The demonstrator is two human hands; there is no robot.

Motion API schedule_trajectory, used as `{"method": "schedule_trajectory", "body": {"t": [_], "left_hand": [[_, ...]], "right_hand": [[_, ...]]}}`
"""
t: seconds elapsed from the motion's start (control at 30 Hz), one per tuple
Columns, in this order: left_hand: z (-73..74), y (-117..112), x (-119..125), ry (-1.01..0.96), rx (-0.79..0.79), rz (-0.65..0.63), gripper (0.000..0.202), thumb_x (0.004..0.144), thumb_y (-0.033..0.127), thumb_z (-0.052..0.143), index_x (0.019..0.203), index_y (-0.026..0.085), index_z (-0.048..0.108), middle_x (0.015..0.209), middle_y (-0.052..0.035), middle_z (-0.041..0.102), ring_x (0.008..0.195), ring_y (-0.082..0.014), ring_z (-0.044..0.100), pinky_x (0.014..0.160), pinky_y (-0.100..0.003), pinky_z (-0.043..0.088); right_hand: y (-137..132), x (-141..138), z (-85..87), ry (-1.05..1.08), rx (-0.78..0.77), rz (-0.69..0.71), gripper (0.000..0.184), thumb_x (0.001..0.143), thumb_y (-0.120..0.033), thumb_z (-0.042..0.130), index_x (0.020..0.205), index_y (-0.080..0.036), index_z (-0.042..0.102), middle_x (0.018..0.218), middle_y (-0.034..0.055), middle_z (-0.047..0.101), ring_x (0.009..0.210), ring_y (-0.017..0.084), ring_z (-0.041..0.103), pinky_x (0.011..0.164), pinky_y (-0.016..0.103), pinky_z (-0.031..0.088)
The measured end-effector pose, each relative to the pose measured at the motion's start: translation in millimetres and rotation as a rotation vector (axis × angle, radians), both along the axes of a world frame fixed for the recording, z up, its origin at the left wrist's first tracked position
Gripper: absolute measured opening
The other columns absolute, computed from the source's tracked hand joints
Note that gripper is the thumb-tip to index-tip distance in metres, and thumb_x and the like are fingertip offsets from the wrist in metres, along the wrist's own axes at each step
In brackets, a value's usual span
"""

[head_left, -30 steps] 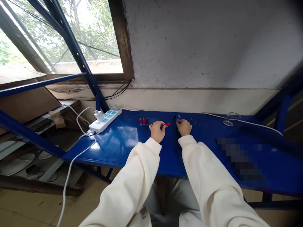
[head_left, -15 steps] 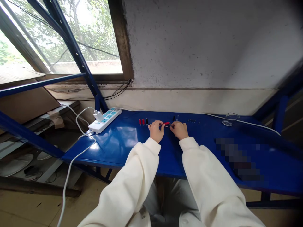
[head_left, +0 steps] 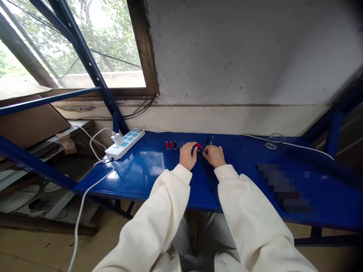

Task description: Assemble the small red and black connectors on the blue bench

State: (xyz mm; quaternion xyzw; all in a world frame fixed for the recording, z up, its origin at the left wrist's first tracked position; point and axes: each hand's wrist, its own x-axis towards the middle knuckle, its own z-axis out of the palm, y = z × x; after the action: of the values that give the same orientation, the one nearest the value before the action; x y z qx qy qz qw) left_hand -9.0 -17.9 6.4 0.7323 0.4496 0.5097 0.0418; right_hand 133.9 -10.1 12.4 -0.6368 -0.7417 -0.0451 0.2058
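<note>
My left hand (head_left: 187, 155) is closed, its fingertips pinching a small red tube-shaped piece (head_left: 199, 146) that slants toward the right hand. My right hand (head_left: 214, 155) is closed too, its fingertips at the lower end of the red piece; whatever sits between them is too small to make out. To the left of my hands, two red cylinders (head_left: 169, 145) and a black cylinder (head_left: 175, 145) stand in a row. Behind my right hand are a small black piece (head_left: 208, 140) and a clear piece (head_left: 212, 140).
Several tiny parts (head_left: 229, 143) lie right of my hands on the blue table (head_left: 147, 181). A white power strip (head_left: 124, 145) with a plug and cable is at the left. A clear round dish (head_left: 272, 144) stands back right, near a pixelated dark object (head_left: 283, 189).
The red piece is now tilted more steeply, its right end dipping toward my right fingertips. Both hands stay almost in the same place.
</note>
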Motion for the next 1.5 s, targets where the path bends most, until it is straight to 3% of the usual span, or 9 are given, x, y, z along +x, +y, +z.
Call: {"method": "schedule_trajectory", "body": {"t": [0.13,0.23,0.5,0.63,0.77,0.97,1.13,1.3,1.5], "left_hand": [[-0.4,-2,2,0.109,-0.001,-0.125,0.028,0.085,0.021,0.039,0.109,0.022,0.054,0.104,-0.0059,0.059,0.097,-0.0173,0.053,0.087,-0.035,0.04],[1.5,-4,3,0.105,-0.044,-0.145,0.029,0.085,0.02,0.038,0.11,0.021,0.053,0.104,-0.0061,0.059,0.099,-0.0165,0.053,0.09,-0.034,0.04],[2.0,-1,3,-0.031,-0.132,-0.115,0.01,0.08,0.018,0.047,0.086,0.018,0.056,0.088,-0.0046,0.059,0.081,-0.0137,0.055,0.077,-0.029,0.045],[8.2,2,2,0.055,-0.172,-0.106,0.005,0.077,0.019,0.051,0.08,0.018,0.055,0.082,-0.0031,0.059,0.078,-0.0143,0.053,0.075,-0.029,0.042],[29.3,6,-4,0.345,-0.168,-0.086,0.006,0.076,0.02,0.051,0.08,0.02,0.056,0.085,-0.0035,0.06,0.085,-0.0184,0.052,0.075,-0.033,0.037],[76.2,29,-19,0.68,-0.216,-0.21,0.005,0.072,0.022,0.056,0.075,0.019,0.058,0.087,-0.004,0.061,0.092,-0.0214,0.049,0.083,-0.037,0.029],[101.5,52,-37,0.795,-0.209,-0.104,0.005,0.07,0.021,0.058,0.073,0.017,0.059,0.091,-0.0074,0.06,0.098,-0.025,0.045,0.084,-0.039,0.027],[96.7,61,-48,0.981,-0.26,-0.035,0.002,0.065,0.015,0.059,0.067,0.016,0.059,0.093,-0.0101,0.057,0.097,-0.0257,0.041,0.083,-0.039,0.028],[79.7,62,-53,1.016,-0.269,0.004,0.007,0.063,0.009,0.056,0.067,0.015,0.058,0.095,-0.0115,0.054,0.096,-0.0264,0.041,0.084,-0.042,0.028]], "right_hand": [[-4,-1,1.5,0.07,0.013,-0.024,0.013,0.075,-0.025,0.049,0.07,-0.017,0.057,0.077,0.0041,0.062,0.071,0.015,0.053,0.062,0.027,0.022],[-7,-2,2.5,0.124,0.022,-0.035,0.014,0.076,-0.027,0.048,0.071,-0.017,0.057,0.076,0.0041,0.061,0.069,0.015,0.052,0.06,0.027,0.021],[-13,-4,1.9,0.147,0.06,0.02,0.015,0.077,-0.026,0.047,0.073,-0.018,0.059,0.069,0.002,0.058,0.067,0.014,0.051,0.061,0.026,0.021],[-11,-3,-2.0,0.107,0.081,0.04,0.016,0.078,-0.024,0.047,0.07,-0.017,0.059,0.069,0.0023,0.058,0.068,0.014,0.051,0.062,0.026,0.021],[-8,-3,-4.1,0.081,0.077,0.056,0.018,0.079,-0.026,0.047,0.069,-0.017,0.059,0.069,0.0022,0.057,0.068,0.013,0.05,0.061,0.026,0.019],[-11,-6,-1.2,0.167,0.124,0.111,0.021,0.082,-0.031,0.047,0.079,-0.017,0.061,0.069,0.0017,0.057,0.066,0.013,0.051,0.062,0.026,0.022],[-11,-7,-1.8,0.194,0.115,0.119,0.024,0.083,-0.031,0.044,0.088,-0.017,0.063,0.071,0.0029,0.059,0.069,0.014,0.054,0.063,0.026,0.024],[-12,-7,-1.1,0.161,0.078,0.119,0.022,0.083,-0.027,0.043,0.086,-0.018,0.063,0.072,0.003,0.059,0.07,0.014,0.054,0.063,0.026,0.025],[-13,-9,2.1,0.159,0.055,0.11,0.021,0.083,-0.026,0.043,0.084,-0.018,0.063,0.073,0.0025,0.059,0.07,0.013,0.053,0.064,0.027,0.025]]}}
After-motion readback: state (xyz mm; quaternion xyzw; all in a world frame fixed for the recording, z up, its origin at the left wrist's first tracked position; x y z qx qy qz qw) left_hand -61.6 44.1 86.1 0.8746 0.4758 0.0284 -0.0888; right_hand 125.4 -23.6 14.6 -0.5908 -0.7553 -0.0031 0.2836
